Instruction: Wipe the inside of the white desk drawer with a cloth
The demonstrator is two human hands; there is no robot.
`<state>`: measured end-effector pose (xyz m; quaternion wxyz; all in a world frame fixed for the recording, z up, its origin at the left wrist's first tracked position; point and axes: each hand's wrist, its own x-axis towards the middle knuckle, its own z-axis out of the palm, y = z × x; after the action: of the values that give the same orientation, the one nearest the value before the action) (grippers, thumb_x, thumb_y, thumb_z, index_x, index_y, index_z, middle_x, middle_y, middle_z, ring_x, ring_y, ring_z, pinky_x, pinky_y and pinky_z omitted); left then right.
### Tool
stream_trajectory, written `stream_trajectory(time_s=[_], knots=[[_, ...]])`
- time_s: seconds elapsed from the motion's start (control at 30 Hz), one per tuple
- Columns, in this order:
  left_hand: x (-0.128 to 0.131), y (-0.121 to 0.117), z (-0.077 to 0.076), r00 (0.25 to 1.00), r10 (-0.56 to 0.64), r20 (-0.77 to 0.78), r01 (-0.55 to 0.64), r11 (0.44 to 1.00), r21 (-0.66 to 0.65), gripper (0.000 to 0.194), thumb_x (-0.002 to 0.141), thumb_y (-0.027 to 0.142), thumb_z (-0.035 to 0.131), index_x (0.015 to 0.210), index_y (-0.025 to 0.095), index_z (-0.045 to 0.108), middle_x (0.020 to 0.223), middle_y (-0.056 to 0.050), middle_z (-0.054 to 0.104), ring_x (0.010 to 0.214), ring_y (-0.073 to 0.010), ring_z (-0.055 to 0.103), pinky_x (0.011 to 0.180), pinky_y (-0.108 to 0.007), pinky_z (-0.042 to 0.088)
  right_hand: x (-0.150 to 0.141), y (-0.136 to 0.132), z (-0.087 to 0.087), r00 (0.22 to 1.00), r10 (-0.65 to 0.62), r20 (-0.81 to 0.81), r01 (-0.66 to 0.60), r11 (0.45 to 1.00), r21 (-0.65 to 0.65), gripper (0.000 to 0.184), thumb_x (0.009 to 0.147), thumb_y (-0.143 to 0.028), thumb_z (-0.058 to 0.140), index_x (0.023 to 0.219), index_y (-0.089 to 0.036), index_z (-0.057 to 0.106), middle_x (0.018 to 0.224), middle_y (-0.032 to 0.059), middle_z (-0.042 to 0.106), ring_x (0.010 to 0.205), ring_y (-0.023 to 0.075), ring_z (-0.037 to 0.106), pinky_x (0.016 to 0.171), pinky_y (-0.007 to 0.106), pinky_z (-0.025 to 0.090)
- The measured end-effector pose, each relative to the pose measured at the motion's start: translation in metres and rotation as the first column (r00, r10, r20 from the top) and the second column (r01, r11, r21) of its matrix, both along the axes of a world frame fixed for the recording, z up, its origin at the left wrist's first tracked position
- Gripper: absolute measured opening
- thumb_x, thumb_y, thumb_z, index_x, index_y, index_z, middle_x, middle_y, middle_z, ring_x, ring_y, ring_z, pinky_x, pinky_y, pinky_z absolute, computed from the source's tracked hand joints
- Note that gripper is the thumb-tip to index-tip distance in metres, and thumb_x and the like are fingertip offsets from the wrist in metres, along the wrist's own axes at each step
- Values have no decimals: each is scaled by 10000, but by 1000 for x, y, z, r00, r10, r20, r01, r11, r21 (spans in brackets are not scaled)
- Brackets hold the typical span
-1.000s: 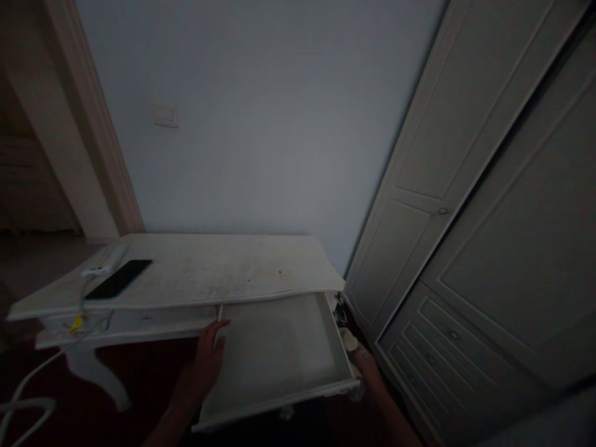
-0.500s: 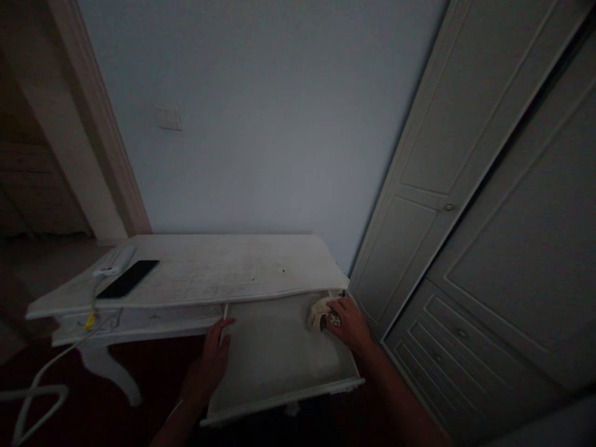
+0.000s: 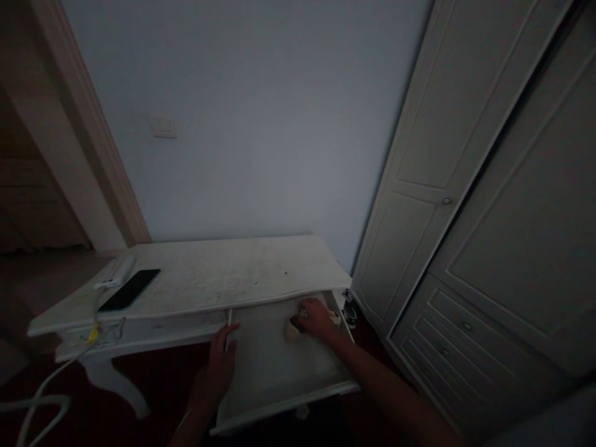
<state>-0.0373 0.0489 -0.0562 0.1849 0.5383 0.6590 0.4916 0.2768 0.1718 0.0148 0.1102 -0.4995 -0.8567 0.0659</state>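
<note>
A white drawer (image 3: 261,366) is pulled out from the desk. My left hand (image 3: 221,360) grips its left side wall, with the fingers along the outside and the thumb towards the inside. Inside the drawer, my right hand (image 3: 314,316) is closed on a pale rounded bundle (image 3: 292,332) with a dark patterned patch; its exact kind is hard to make out in the dim light. Another pale item (image 3: 334,318) shows partly behind the right hand, against the drawer's right wall.
On the white desk (image 3: 223,267) lie a dark phone (image 3: 130,290) and a white power strip (image 3: 116,271) with a cable. A grey-white wardrobe (image 3: 419,248) stands close on the right. Shoes (image 3: 350,313) sit on the floor between desk and wardrobe.
My right hand has moved left inside the drawer with the pale bundle, uncovering another pale item by the right wall. My left hand stays on the drawer's side. The view has shifted slightly.
</note>
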Motion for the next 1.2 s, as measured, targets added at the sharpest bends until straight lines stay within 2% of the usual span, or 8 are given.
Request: stream_trajectory(time_s=[0.1, 0.23, 0.43, 0.63, 0.8, 0.93, 1.03, 1.2], knots=[[0, 2, -4, 1000, 4, 11, -4, 1000, -4, 375, 1011, 430, 442, 1313, 329, 640, 1447, -62, 605, 1421, -276, 544, 1221, -545, 412, 2, -12, -2, 999, 31, -25, -31, 1000, -6, 440, 950, -427, 698, 1313, -181, 673, 1292, 139, 673, 1242, 304, 572, 1039, 401, 421], [1, 5, -8, 999, -8, 32, 7, 1000, 16, 410, 1002, 421, 430, 1329, 275, 630, 1463, -88, 571, 1444, -278, 510, 1265, -539, 350, 23, -37, -3, 993, 102, 59, -102, 995, 0, 662, 796, -627, 824, 1360, -321, 661, 1428, 118, 609, 1342, 382, 492, 1093, 560, 380], [2, 10, -9, 998, 26, 58, -28, 999, 36, 386, 959, 403, 460, 1266, 269, 653, 1388, -93, 606, 1390, -291, 550, 1251, -559, 367, 19, -29, -1, 987, -100, 127, 102, 995, -6, 559, 848, -351, 773, 1387, -278, 642, 1398, 168, 603, 1307, 401, 507, 967, 520, 494], [-3, 3, -10, 1000, -6, 12, 6, 1000, -1, 406, 1009, 442, 436, 1338, 310, 634, 1471, -77, 579, 1416, -292, 544, 1217, -558, 411, -44, -1, -2, 975, -220, 37, 219, 975, 25, 524, 915, -290, 649, 1429, -202, 601, 1451, 230, 568, 1343, 421, 485, 983, 564, 491], [0, 4, -4, 1000, 8, 22, -8, 1000, -19, 401, 999, 496, 458, 1287, 299, 656, 1418, -92, 630, 1354, -313, 592, 1172, -551, 460, -128, -17, -14, 996, 91, -4, -91, 996, 2, 579, 829, -483, 771, 1359, -282, 651, 1391, 142, 639, 1302, 389, 530, 1031, 577, 469], [5, 6, 0, 996, 26, 88, -27, 1000, 15, 472, 986, 565, 466, 1290, 244, 632, 1405, -118, 633, 1352, -310, 592, 1184, -529, 454, -166, -37, -27, 937, 350, 3, -350, 934, 75, 594, 801, -576, 801, 1313, -305, 669, 1306, 122, 667, 1231, 379, 568, 1007, 623, 480], [5, 3, 3, 997, 6, 72, -5, 1000, -15, 466, 1005, 551, 459, 1325, 255, 625, 1434, -107, 626, 1374, -297, 583, 1200, -524, 442, -151, -43, -33, 856, 508, 96, -515, 853, 85, 527, 818, -562, 807, 1254, -287, 699, 1293, 118, 669, 1211, 370, 575, 986, 609, 490], [6, 0, 2, 998, 31, 54, -31, 1000, 5, 405, 1003, 473, 461, 1321, 295, 638, 1451, -87, 620, 1402, -301, 560, 1204, -551, 435, -85, -51, -35, 685, 705, 184, -715, 699, -13, 354, 839, -434, 790, 1147, -268, 738, 1253, 81, 691, 1197, 321, 573, 1011, 528, 459]])
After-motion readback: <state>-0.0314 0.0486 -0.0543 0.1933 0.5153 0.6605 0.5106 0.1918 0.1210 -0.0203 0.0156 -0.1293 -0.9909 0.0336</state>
